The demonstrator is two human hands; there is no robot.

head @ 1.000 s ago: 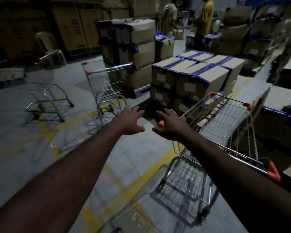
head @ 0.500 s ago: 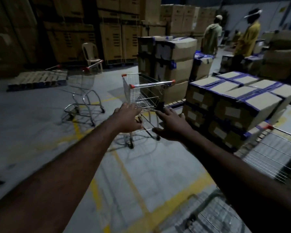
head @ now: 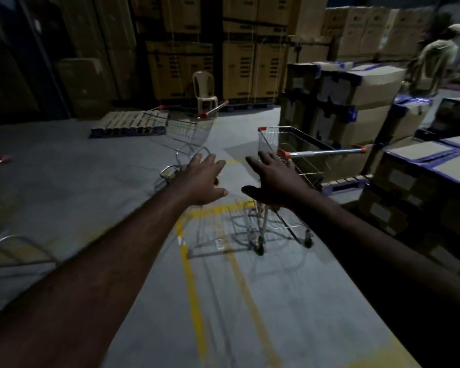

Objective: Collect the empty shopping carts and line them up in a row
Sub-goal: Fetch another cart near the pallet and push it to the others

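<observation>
An empty wire shopping cart [head: 300,160] with a silver handle and orange end caps stands on the grey floor just ahead, beside stacked boxes. A second empty cart [head: 187,131] stands farther back to the left, near a wooden pallet. Both my arms stretch forward. My left hand [head: 203,181] is spread, fingers straight, holding nothing. My right hand [head: 272,179] is spread too, in front of the near cart's handle end, not gripping it. Part of another cart [head: 14,248] shows at the left edge.
Stacks of cardboard boxes [head: 356,102] line the right side and the back wall. A wooden pallet [head: 128,123] lies on the floor at the back left, a plastic chair [head: 205,90] behind it. A person [head: 436,57] stands at the far right. Yellow lines cross the floor.
The view has swung left and forward; the cart that was at my right has left the frame. The near cart now sits closer, right behind my right hand. Both hands stay spread and empty.
</observation>
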